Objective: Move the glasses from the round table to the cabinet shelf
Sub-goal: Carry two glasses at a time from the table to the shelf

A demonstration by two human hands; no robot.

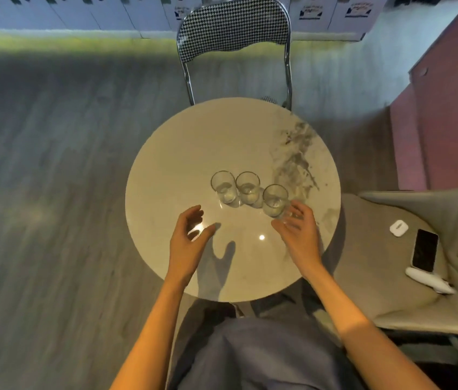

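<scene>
On round table (pixel 194 142), three upright glasses (pixel 247 187) beyond both spread hands (pixel 298 229).

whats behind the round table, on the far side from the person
A chair with a checked backrest and chrome frame stands behind the table. Most of its seat is hidden under the tabletop, so only a sliver shows, and its legs cannot be seen.

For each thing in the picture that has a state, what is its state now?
Left glass: upright on the round table, looks empty.
Middle glass: upright, looks empty.
Right glass: upright, not gripped.
Left hand: open, holds nothing.
Right hand: open, fingers close to the right glass.
Phone: screen dark, lying on the seat.
Earbuds case: closed.
</scene>
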